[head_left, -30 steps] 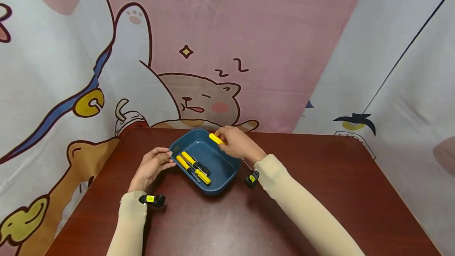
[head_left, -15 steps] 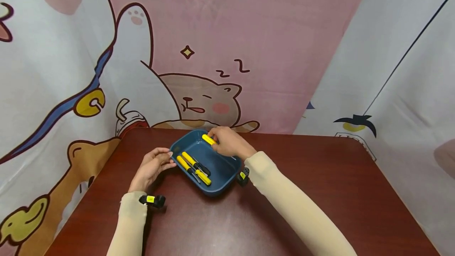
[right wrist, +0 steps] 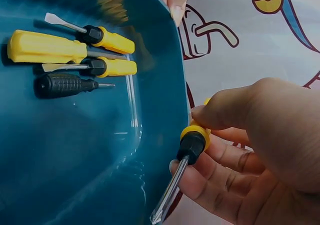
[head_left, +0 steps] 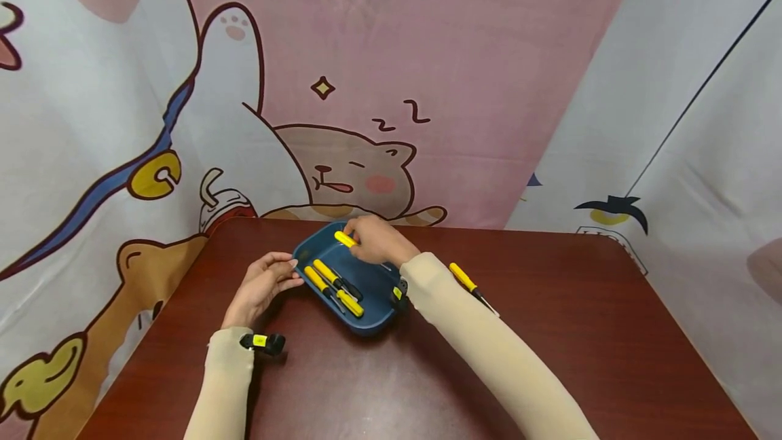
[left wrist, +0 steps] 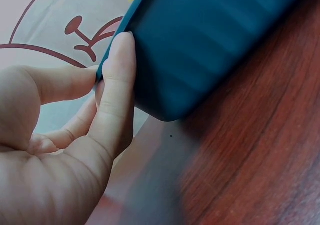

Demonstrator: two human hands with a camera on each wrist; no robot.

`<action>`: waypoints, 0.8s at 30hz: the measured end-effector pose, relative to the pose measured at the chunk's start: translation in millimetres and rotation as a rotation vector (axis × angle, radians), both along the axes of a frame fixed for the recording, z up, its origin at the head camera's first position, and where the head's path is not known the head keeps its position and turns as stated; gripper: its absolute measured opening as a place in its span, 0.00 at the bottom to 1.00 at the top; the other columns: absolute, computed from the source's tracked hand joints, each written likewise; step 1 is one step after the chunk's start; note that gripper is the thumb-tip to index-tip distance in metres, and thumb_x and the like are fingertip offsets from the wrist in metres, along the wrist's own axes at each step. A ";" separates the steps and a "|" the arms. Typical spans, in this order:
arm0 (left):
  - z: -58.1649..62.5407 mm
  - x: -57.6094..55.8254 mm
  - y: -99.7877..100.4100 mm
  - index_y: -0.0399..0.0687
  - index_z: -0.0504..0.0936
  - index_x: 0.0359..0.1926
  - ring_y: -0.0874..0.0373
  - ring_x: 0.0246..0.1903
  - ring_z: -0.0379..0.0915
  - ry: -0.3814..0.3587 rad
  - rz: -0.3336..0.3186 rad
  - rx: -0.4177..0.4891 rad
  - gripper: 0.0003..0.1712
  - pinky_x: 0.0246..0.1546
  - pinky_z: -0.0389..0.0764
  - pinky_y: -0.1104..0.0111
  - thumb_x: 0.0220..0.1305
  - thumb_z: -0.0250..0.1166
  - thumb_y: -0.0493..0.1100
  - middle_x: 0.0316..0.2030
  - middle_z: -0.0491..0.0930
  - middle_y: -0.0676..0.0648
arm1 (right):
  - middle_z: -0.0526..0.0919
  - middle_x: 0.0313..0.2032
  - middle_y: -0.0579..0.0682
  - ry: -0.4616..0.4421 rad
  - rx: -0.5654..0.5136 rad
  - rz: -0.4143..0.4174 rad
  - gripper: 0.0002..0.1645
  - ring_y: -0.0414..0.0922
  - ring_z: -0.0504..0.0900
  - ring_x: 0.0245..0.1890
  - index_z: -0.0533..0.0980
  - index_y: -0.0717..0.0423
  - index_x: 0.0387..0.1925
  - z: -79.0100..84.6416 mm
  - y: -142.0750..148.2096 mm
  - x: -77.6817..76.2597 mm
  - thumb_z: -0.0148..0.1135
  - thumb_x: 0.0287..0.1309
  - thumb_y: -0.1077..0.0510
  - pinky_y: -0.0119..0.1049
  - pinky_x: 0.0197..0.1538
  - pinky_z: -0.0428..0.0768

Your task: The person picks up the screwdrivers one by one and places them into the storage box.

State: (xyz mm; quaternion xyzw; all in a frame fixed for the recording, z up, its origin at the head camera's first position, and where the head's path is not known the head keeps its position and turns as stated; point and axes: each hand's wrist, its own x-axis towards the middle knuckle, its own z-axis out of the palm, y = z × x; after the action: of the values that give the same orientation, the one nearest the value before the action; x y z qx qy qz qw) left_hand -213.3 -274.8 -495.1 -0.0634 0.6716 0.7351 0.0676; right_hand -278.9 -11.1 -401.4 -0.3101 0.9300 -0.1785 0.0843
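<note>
My left hand [head_left: 258, 290] pinches the left rim of a blue plastic tray [head_left: 381, 318], thumb and fingers on either side of the edge in the left wrist view. Over the tray's far side, my right hand [head_left: 379, 242] holds a yellow-and-black screwdriver [right wrist: 191, 146] by its handle; its metal shaft points down along the wall in the right wrist view. Several screwdrivers lie on the tray's floor, among them a long yellow one [right wrist: 45, 47] and a small black one [right wrist: 62, 85]. The right hand partly covers the held handle.
Another yellow-handled screwdriver [head_left: 466, 280] lies on the brown wooden table [head_left: 550, 331], right of the tray and beside my right sleeve [head_left: 489, 338]. A cloth with cartoon animals [head_left: 464, 87] hangs behind the table's far edge.
My right hand has moved left over the tray with the screwdriver. The screwdriver on the table has come into view from behind the right arm. My left hand stays on the rim.
</note>
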 end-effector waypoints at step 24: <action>2.1 -0.4 0.6 0.36 0.67 0.61 0.59 0.35 0.81 -0.019 0.014 -0.012 0.20 0.49 0.89 0.60 0.75 0.61 0.38 0.38 0.78 0.47 | 0.83 0.56 0.51 -0.126 0.085 -0.045 0.27 0.43 0.81 0.40 0.76 0.55 0.66 -21.8 -33.6 -18.8 0.65 0.67 0.56 0.32 0.47 0.85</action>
State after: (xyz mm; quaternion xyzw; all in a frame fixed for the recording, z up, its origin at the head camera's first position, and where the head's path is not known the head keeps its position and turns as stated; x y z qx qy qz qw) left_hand -213.6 -274.2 -493.0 -0.0755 0.6750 0.7308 0.0687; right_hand -297.7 -44.6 -423.2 -0.2734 0.9363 -0.1599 0.1515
